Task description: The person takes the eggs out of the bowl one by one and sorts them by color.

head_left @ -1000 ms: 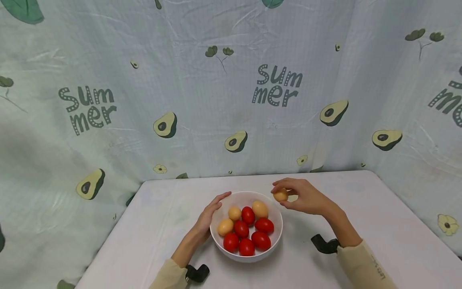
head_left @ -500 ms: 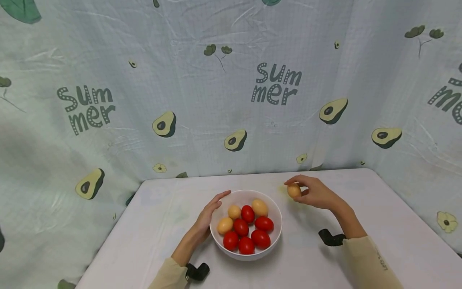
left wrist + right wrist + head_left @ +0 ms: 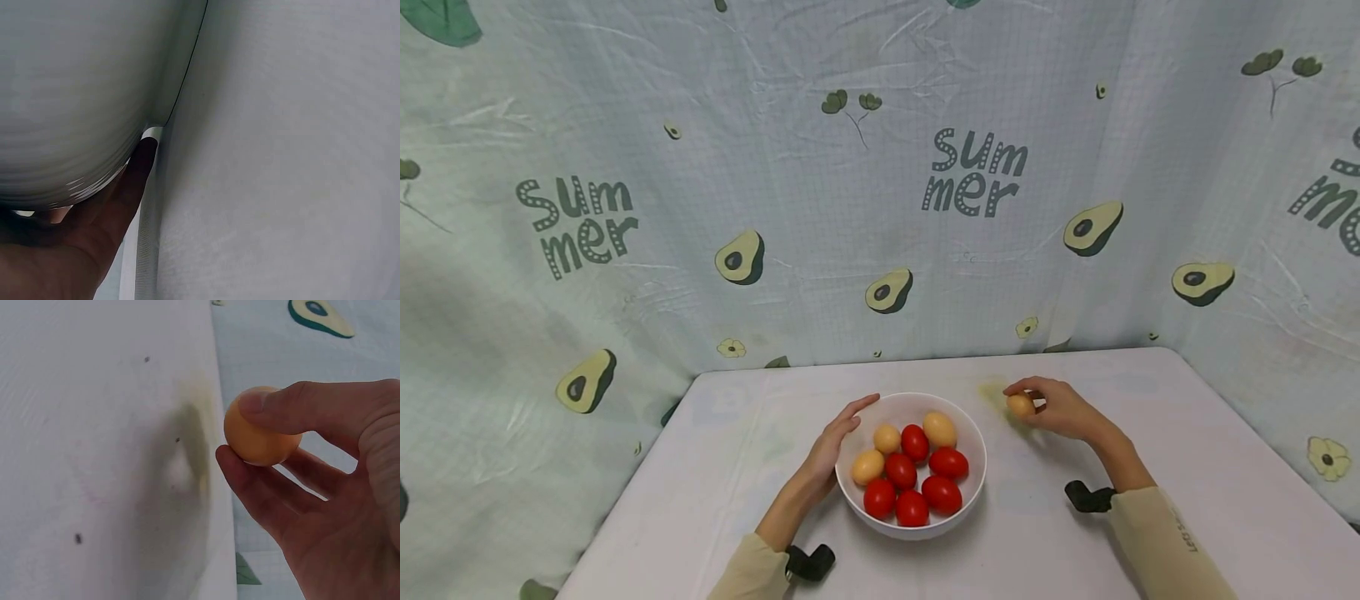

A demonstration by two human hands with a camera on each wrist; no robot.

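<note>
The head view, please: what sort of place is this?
Probably a makeshift recording booth: a pale avocado-printed sheet hung behind a white round-cornered table, plus black wrist-worn devices.

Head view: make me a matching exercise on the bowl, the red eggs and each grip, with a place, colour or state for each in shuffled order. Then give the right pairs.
Column one
1. Bowl
2. Red eggs
3. Left grip
4. Right grip

Column two
A. Pinches a yellow egg
B. White
C. Touches the bowl's side
D. Inside the bowl

Right pairs: 1-B, 2-D, 3-C, 4-A
</note>
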